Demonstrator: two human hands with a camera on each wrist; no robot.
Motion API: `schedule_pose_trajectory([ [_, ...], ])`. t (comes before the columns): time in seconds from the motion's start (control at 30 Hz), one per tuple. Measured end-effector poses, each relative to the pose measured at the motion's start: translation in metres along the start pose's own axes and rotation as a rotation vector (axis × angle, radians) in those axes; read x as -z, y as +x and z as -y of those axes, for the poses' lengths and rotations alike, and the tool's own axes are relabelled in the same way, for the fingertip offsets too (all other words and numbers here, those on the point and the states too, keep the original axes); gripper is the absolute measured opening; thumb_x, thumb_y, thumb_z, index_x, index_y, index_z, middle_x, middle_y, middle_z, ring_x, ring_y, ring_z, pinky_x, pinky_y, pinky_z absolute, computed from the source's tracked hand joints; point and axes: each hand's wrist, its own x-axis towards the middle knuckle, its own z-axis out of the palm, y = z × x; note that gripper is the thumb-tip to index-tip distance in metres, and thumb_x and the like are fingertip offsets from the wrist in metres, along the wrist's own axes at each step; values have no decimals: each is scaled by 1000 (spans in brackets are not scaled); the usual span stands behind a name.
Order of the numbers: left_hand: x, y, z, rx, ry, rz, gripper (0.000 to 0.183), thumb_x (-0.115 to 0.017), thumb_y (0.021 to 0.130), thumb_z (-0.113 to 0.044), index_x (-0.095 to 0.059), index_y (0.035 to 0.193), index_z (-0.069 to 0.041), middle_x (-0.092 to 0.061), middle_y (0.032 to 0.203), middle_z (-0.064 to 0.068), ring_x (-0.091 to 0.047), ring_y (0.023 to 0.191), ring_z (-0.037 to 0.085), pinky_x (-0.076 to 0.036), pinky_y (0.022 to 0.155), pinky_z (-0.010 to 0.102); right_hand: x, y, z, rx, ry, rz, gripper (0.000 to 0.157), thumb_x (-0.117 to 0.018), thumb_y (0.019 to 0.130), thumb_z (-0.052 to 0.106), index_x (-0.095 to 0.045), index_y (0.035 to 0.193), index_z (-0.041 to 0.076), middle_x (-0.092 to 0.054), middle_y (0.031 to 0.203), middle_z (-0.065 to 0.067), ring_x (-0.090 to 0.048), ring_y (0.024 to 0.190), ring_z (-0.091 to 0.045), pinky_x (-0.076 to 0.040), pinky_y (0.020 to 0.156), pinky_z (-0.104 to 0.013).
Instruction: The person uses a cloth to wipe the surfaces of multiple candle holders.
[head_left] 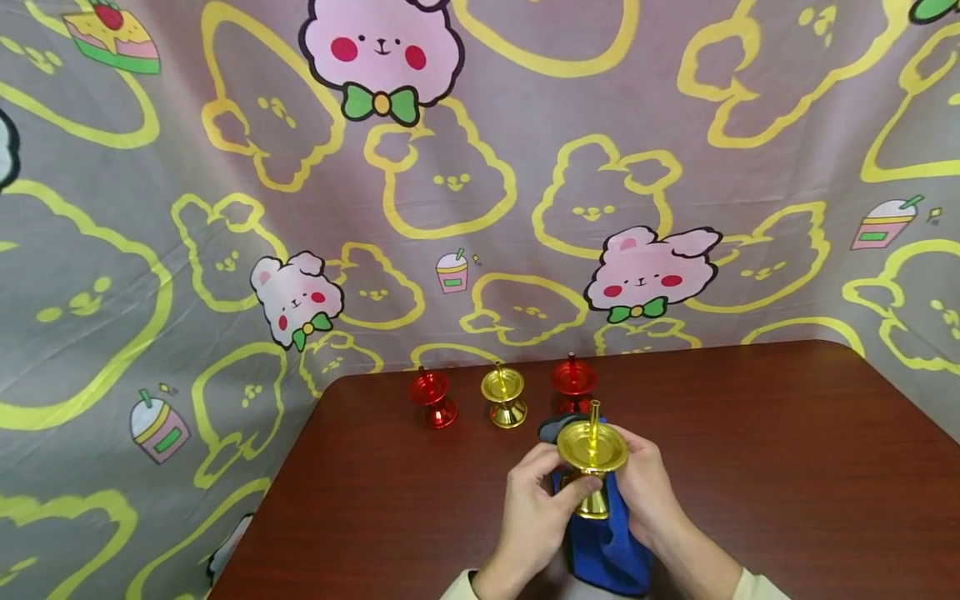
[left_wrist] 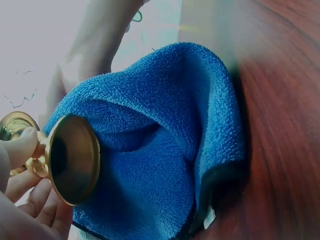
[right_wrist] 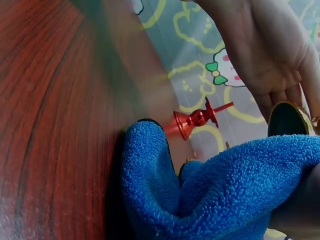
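Observation:
My left hand grips a shiny gold candle holder by its narrow stem, thumb across the front. The holder is nearly upright in the head view, with its dish and thin spike on top. Its hollow flared base faces the cloth in the left wrist view. A fluffy blue cloth with dark edging hangs below and behind the holder. My right hand holds this cloth at the holder's far right side. Its fingertips are hidden behind the dish and the fabric.
Along the back of the dark red wooden table stand a red candle holder, a gold candle holder and another red candle holder, partly covered by the cloth. Behind them hangs a grey curtain with cartoon prints.

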Motion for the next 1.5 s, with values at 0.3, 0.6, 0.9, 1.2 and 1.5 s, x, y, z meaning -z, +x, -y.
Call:
schedule_pose_trajectory([
  [0.3, 2, 2, 6, 106, -80, 81, 20, -78, 89, -14, -77, 108, -10, -70, 100, 3, -63, 96, 15, -53, 85, 31, 3, 7, 0, -46, 11, 39, 26, -49, 105, 12, -61, 123, -3, -68, 95, -7, -64, 85, -19, -56, 75, -33],
  [0.6, 7, 7, 13, 50, -125, -116, 21, -74, 91, -8, -66, 110, -3, -70, 103, 8, -65, 97, 20, -52, 88, 33, 0, -3, 7, -52, -7, 59, 29, -44, 107, 14, -54, 128, -3, -67, 101, -8, -64, 89, -18, -54, 75, -31],
  [0.9, 6, 14, 14, -59, 13, -263, 14, -68, 97, -13, -70, 108, -7, -71, 95, 1, -65, 90, 18, -51, 83, 32, -1, -11, 8, 7, -12, 59, 36, -61, 101, 13, -57, 130, -7, -70, 106, -10, -66, 91, -17, -55, 77, -29],
  [1.2, 12, 15, 7, 41, 120, -184, 28, -88, 78, -26, -74, 99, -13, -73, 95, -5, -65, 93, 16, -50, 85, 35, -2, -11, -2, 51, -18, -44, 33, -73, 93, 13, -68, 121, -5, -74, 87, -8, -70, 72, -19, -58, 64, -32],
  [1.5, 12, 17, 6, 88, 101, -183, 32, -93, 71, -20, -69, 90, -12, -71, 89, -1, -66, 85, 22, -54, 76, 37, -4, -11, -2, 49, -49, -36, 39, -71, 95, 16, -65, 127, -5, -75, 89, -8, -70, 71, -16, -57, 62, -30],
])
